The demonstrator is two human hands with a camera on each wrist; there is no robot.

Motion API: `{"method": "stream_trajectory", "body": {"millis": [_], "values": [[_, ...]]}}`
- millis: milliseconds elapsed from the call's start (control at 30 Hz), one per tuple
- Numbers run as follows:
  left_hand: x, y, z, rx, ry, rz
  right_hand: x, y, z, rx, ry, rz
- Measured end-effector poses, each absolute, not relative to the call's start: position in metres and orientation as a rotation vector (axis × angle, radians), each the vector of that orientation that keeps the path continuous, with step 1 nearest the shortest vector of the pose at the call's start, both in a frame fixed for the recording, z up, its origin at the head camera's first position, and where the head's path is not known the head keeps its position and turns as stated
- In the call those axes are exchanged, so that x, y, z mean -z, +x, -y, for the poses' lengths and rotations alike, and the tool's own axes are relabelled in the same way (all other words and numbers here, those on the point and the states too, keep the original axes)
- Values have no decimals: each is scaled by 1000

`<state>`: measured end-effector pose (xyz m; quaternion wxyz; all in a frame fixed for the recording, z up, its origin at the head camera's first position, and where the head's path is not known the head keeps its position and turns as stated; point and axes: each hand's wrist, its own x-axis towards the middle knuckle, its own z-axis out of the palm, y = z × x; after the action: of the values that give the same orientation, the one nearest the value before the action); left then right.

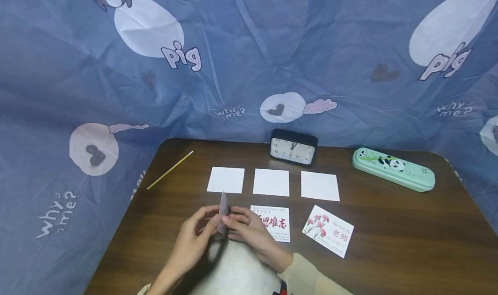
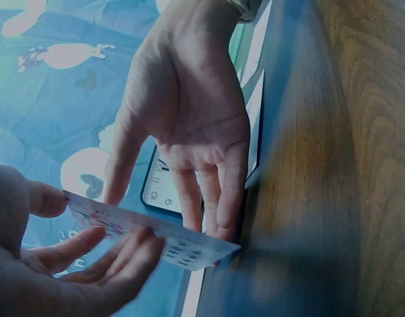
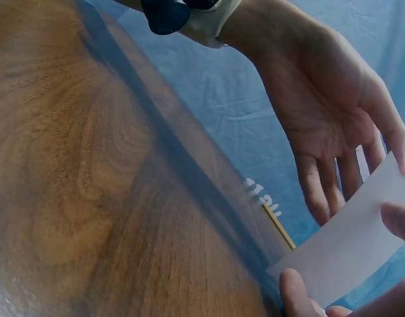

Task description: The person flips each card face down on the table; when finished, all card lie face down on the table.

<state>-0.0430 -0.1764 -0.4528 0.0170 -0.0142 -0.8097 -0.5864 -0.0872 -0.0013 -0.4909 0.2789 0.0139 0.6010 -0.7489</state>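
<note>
Hands [image 1: 194,234] [image 1: 249,230] two, held card [image 1: 222,213] one, blank cards [image 1: 271,182] three

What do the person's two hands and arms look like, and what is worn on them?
Both hands are bare: no gloves and no rings visible. The right hand comes out of a cream, pale yellow sleeve that ends at the wrist. The left hand has a bare forearm; only a bit of light cuff shows at the frame's bottom edge. The right wrist view shows a dark blue device on the left wrist.

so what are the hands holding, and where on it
A small printed card, stood on edge above the table. The left hand and right hand pinch its opposite faces near the lower part.
</note>
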Motion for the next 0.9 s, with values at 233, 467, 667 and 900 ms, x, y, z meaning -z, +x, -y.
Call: {"method": "stream_trajectory", "body": {"millis": [233, 467, 667, 900], "values": [[452, -45, 180, 1854, -41, 2381, 487, -89, -3, 2047, 62, -1643], [451, -48, 191, 1772, 52, 2296, 483, -90, -7, 2040, 92, -1682], [453, -49, 200, 1662, 152, 2338, 483, -89, -12, 2051, 81, -1682], [459, -49, 208, 1566, 264, 2487, 482, -87, -19, 2016, 86, -1752]]}}
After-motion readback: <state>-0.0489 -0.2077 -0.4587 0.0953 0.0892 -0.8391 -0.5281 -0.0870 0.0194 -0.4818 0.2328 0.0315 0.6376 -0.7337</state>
